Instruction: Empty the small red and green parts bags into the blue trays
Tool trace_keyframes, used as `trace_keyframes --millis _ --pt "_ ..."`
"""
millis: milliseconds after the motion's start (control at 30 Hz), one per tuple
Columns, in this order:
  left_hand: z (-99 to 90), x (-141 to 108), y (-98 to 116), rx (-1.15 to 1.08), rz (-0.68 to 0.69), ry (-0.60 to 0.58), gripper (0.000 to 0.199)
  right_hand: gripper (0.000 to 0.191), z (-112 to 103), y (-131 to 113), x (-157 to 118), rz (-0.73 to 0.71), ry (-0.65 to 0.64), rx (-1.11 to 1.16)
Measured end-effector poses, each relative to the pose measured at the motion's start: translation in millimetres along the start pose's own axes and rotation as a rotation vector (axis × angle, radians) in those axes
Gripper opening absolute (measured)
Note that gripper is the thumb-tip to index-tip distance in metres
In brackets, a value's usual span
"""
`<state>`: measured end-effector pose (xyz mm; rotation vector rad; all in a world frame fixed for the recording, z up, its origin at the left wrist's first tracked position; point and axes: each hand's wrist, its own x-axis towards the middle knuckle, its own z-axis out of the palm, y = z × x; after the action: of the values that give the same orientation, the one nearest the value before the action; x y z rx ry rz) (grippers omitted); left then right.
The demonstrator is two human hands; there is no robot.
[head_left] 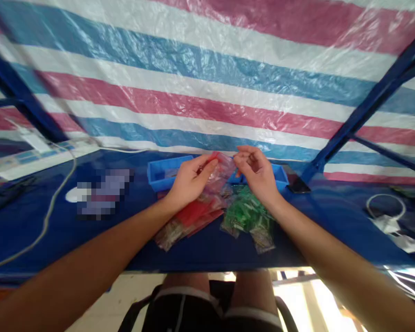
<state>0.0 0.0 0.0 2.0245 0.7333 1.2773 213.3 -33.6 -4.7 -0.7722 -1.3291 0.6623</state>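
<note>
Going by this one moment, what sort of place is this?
Probably a makeshift workstation: blue bins, red bags and green bags crowd the middle of a blue table, and a striped plastic sheet hangs behind it like a wall.

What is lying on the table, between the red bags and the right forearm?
The green bags lie there, between the red bags and the right forearm. The head view shows this.
</note>
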Motion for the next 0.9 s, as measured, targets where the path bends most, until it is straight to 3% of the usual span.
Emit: trace_keyframes --millis 200,400,567,767,900 --pt "1.8 -2.4 3.4 0.008 0.021 -0.103 0.037 0.037 6.8 -3.4 -5.6 0.080 -0.144 -0.110" --pt "2.7 -2.0 2.3 -0.033 -0.022 -0.102 0.046 0.038 2.3 1.2 -2.3 0.134 -0.088 -0.016" --pt "4.0 2.8 -1.2 -0.274 -0.130 -0.066 0.062 0.037 -3.5 2.1 2.8 0.152 -0.002 0.028" --pt "4.4 9.6 -8.9 -0.442 -0.236 0.079 0.070 0.030 -3.6 6.2 2.3 0.160 -0.009 0.067" --pt "6.9 9.4 -10.2 -0.540 -0.302 0.044 0.084 0.031 -1.8 5.7 2.0 0.181 -0.006 0.083"
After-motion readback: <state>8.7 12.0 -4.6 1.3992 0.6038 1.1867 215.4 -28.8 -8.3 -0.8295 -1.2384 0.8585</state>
